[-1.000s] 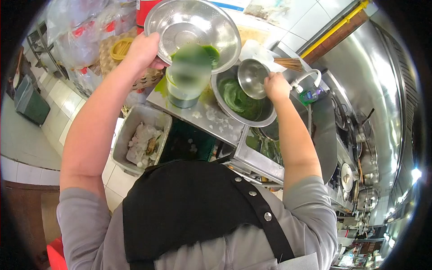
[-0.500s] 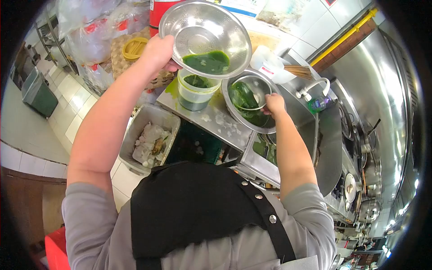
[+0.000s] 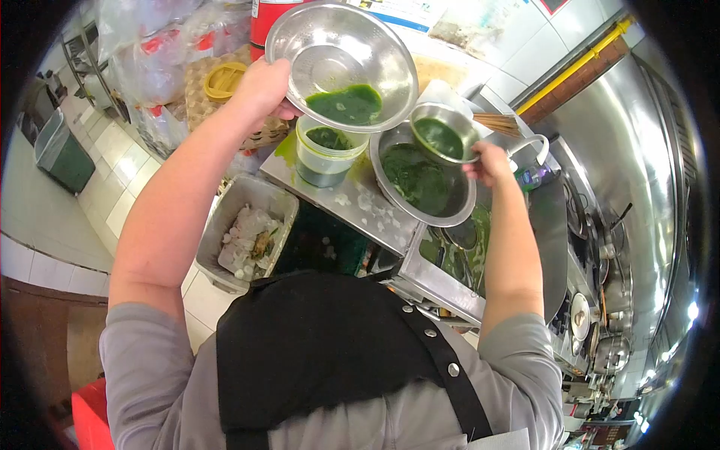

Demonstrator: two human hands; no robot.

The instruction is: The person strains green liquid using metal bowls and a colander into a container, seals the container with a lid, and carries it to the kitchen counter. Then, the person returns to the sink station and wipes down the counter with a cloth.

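The left hand (image 3: 270, 90) has its grip clamped on the left rim of a metal strainer bowl (image 3: 319, 64), which tilts toward the near side, its near edge above the mouth of a translucent tub (image 3: 322, 166); whether that edge touches the tub cannot be told; dark green liquid (image 3: 349, 105) lies pooled in the low, near part of the strainer bowl, and more green shows inside the tub, which stands upright on the metal surface (image 3: 371, 208); the right hand (image 3: 491, 163) has its grip clamped on the right side of a small metal bowl (image 3: 462, 126), which carries green liquid and is raised over the far right part of a large metal bowl (image 3: 461, 196); the large bowl stands to the right of the tub and also holds green liquid; a sink (image 3: 484, 281) lies on the near right of the large bowl, with a white tap (image 3: 538, 144) beyond it on the far right; thin sticks (image 3: 501, 124) lie just beyond the small bowl; a yellow lid (image 3: 223, 80) rests to the left of the left hand; pale splashes mark the surface near the tub; a grey bin (image 3: 251, 196) with waste inside stands on the near left, below the surface.
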